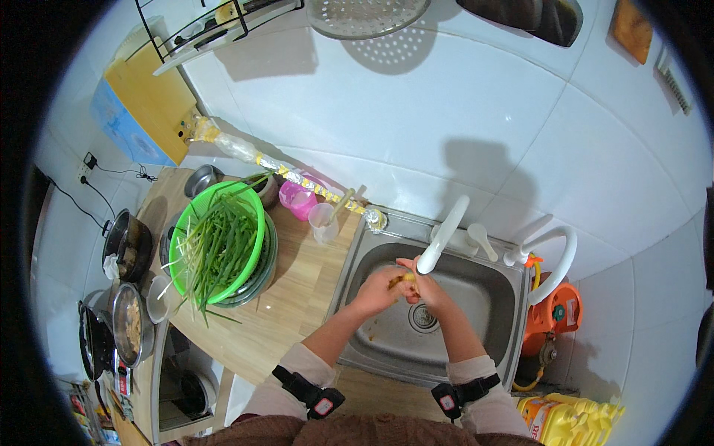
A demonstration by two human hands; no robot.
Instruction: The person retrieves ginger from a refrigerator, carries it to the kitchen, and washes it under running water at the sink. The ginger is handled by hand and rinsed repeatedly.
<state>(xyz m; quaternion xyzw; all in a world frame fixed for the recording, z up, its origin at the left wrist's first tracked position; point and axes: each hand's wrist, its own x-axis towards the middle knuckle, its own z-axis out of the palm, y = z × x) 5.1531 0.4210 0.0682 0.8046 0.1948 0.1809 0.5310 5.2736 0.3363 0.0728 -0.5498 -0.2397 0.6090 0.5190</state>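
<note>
Both hands meet over a stainless steel sink (pixel 485 329), below the spout of a white faucet (pixel 446 234). A small yellow-brown piece of food (pixel 403 279), perhaps ginger root, lies between them. My left hand (pixel 379 291) has its fingers curled around the piece from the left. From the right, my right hand (pixel 427 287) touches it, its upper part partly hidden by the spout. The drain (pixel 423 318) shows beneath the wrists, and small brown bits lie on the sink's bottom. Whether water is running cannot be made out.
Left on the wooden counter (pixel 301 279) stand a green plastic basket (pixel 261 234) of green onions, a clear plastic cup (pixel 323 223) and a pink container (pixel 298 200). Pans and a steel bowl (pixel 146 334) are farther left. An orange gas cylinder (pixel 569 306) stands right of the sink.
</note>
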